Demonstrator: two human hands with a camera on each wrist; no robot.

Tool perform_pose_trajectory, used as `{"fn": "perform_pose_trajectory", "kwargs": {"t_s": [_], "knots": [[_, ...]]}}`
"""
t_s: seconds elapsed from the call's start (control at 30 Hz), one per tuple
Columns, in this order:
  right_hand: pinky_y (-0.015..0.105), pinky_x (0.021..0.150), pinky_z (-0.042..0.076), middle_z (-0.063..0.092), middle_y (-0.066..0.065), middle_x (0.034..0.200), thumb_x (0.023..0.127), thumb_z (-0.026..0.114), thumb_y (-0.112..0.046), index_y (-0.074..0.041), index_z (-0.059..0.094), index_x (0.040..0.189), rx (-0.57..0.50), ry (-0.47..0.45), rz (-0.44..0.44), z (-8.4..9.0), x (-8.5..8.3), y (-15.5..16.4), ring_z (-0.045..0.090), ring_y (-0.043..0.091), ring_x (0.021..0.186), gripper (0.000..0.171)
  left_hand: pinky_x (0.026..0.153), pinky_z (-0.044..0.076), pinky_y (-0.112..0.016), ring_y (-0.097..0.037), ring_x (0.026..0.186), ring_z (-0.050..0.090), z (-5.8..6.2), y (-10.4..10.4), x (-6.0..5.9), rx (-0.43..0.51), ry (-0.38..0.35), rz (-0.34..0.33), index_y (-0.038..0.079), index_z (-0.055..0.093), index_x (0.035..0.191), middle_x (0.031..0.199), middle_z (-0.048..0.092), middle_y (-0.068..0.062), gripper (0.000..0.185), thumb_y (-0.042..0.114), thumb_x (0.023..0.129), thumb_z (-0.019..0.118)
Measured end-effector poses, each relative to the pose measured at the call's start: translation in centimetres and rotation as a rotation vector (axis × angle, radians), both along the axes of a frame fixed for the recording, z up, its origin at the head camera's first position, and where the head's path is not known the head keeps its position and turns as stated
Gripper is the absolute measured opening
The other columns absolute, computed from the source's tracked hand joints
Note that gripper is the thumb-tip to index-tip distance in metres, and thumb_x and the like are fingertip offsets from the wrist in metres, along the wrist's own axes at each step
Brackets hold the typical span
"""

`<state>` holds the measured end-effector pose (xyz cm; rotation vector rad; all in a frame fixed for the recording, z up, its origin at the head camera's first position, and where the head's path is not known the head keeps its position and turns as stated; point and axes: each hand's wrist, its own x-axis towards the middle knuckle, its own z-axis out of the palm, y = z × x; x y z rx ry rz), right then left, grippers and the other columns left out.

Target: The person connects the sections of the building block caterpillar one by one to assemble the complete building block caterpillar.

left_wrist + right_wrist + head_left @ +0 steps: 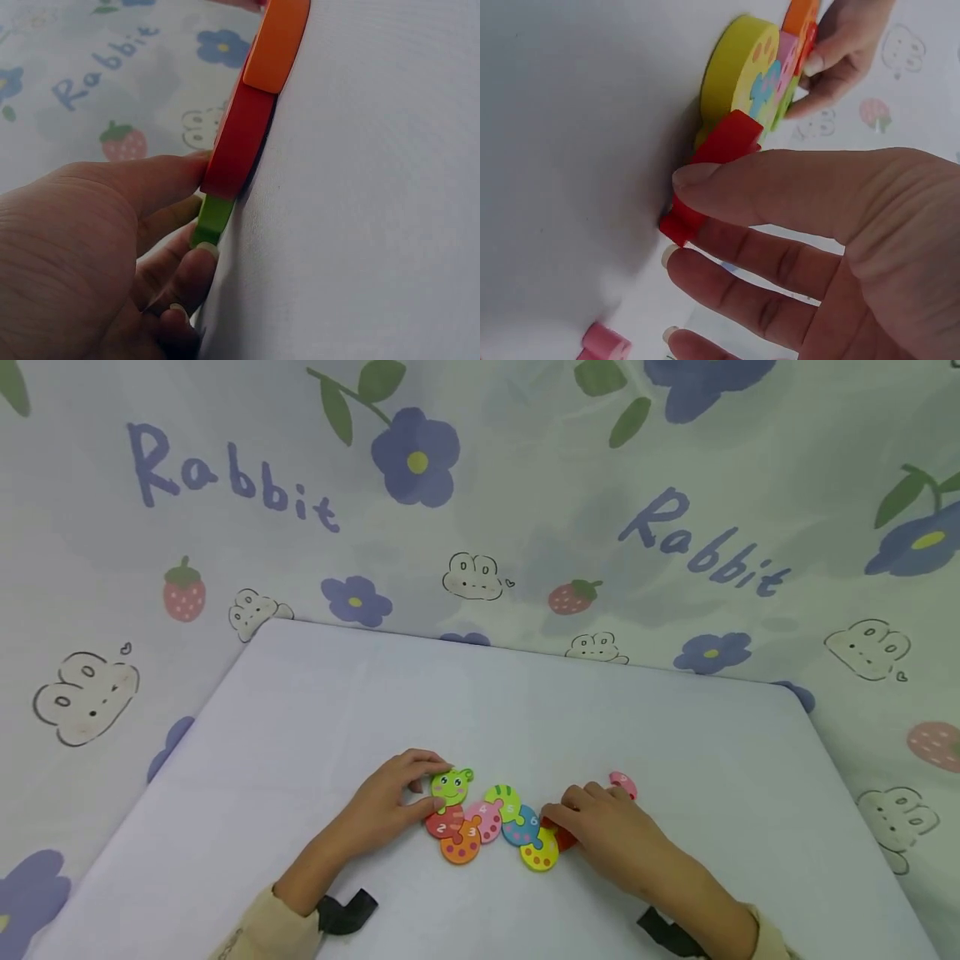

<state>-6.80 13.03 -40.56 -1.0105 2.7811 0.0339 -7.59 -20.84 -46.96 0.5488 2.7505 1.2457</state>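
A caterpillar puzzle of numbered, coloured pieces lies on the white table. My left hand [397, 789] holds its green smiling head piece [450, 787] between thumb and fingers, the thumb low by the red 2 piece [442, 823]. Orange [460, 846], pink [486, 821], green [503, 802], blue [521, 827] and yellow [541, 853] pieces run on to the right in a zigzag. At the yellow end, my right hand [607, 827] pinches a red piece [718, 154], which looks tilted in the right wrist view. A loose pink piece [623, 783] lies beyond the right hand, partly hidden by it.
The white tabletop [420, 693] stretches beyond the puzzle. Behind it hangs a cloth [517, 468] printed with rabbits, flowers and strawberries. Black straps [347, 913] show near both wrists.
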Motion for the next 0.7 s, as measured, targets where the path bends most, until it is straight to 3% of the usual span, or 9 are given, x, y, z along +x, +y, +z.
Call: {"fn": "perform_pose_trajectory", "kwargs": {"t_s": [0.27,0.5,0.7], "knots": [[0.047,0.087,0.054,0.066,0.000,0.109,0.078,0.094,-0.022,-0.026,0.072,0.128,0.012,0.022,0.016,-0.4,0.4,-0.2,0.060,0.022,0.102,0.055,0.084,0.049,-0.030,-0.009,0.098,0.054,0.3,0.2,-0.1,-0.007,0.001,0.002,0.020,0.067,0.139,0.138,0.058,0.010,0.048,0.025,0.094,0.082],[0.048,0.091,0.058,0.067,0.003,0.122,0.074,0.096,-0.020,-0.022,0.069,0.134,-0.046,-0.007,-0.091,-0.2,0.0,1.0,0.062,0.024,0.114,0.065,0.085,0.048,-0.031,-0.009,0.099,0.054,0.1,0.1,-0.1,-0.007,-0.004,0.001,0.020,0.067,0.139,0.138,0.057,0.009,0.048,0.025,0.094,0.081],[0.055,0.093,0.055,0.063,0.009,0.134,0.076,0.095,-0.021,-0.015,0.069,0.135,-0.061,0.038,-0.163,0.2,-1.1,3.1,0.058,0.033,0.124,0.064,0.084,0.048,-0.030,-0.009,0.098,0.054,-0.1,0.1,-0.2,-0.007,-0.002,-0.002,0.021,0.067,0.139,0.138,0.057,0.010,0.048,0.026,0.094,0.081]]}}
